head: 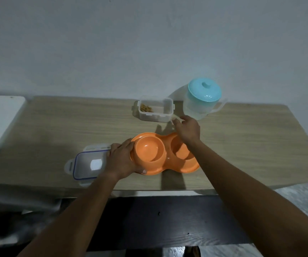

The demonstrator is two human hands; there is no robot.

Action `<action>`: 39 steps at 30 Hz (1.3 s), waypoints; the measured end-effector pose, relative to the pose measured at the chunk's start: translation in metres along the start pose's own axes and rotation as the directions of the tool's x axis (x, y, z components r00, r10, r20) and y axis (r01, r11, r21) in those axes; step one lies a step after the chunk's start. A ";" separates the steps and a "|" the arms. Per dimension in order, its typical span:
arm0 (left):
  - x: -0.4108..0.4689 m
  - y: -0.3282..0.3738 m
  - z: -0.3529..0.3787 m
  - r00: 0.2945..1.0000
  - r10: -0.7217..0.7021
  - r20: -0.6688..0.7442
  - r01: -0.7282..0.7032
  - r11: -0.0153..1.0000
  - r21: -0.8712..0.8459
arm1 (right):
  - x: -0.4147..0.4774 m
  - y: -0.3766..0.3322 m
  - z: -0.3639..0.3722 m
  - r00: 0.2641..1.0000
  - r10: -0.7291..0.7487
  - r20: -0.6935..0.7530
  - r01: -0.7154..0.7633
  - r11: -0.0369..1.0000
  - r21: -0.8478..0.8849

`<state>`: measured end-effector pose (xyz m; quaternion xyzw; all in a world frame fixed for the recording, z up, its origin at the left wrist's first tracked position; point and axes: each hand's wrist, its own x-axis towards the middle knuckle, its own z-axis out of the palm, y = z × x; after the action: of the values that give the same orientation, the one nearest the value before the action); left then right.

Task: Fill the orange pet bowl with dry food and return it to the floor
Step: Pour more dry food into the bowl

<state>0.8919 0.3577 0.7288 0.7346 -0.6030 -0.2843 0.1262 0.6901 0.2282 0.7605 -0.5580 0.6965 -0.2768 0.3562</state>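
With the bowl (165, 154) gripped by left-hand fingers (123, 158), the food box (156, 108) could be toppled by the right hand (187, 129), fingers apart.

Your two arms come into view from the bottom edge, both bare from as far up as the picture shows down to the wrists: no sleeves, no cuffs. Your left hand (120, 160) is ungloved, with no ring or band showing on the fingers you can see, and a pale fingernail shows at its lower edge. Your right hand (187, 129) is likewise bare, with no watch, strap or bracelet at the wrist.
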 end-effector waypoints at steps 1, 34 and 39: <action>0.000 0.000 0.001 1.000 -0.009 -0.008 0.009 1.000 0.007 | 0.009 -0.008 0.004 1.000 0.010 0.016 -0.011 1.000 0.029; -0.003 0.003 0.004 1.000 0.011 -0.001 -0.011 1.000 0.006 | -0.062 -0.014 -0.066 0.911 0.150 0.383 -0.397 0.568 0.721; -0.007 0.003 0.013 0.998 0.019 -0.067 -0.024 0.997 -0.076 | -0.066 -0.003 -0.078 0.933 0.071 0.353 -0.305 0.673 0.674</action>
<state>0.8807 0.3653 0.7216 0.7317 -0.5948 -0.2815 0.1774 0.6372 0.2907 0.8219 -0.3333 0.5248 -0.4009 0.6729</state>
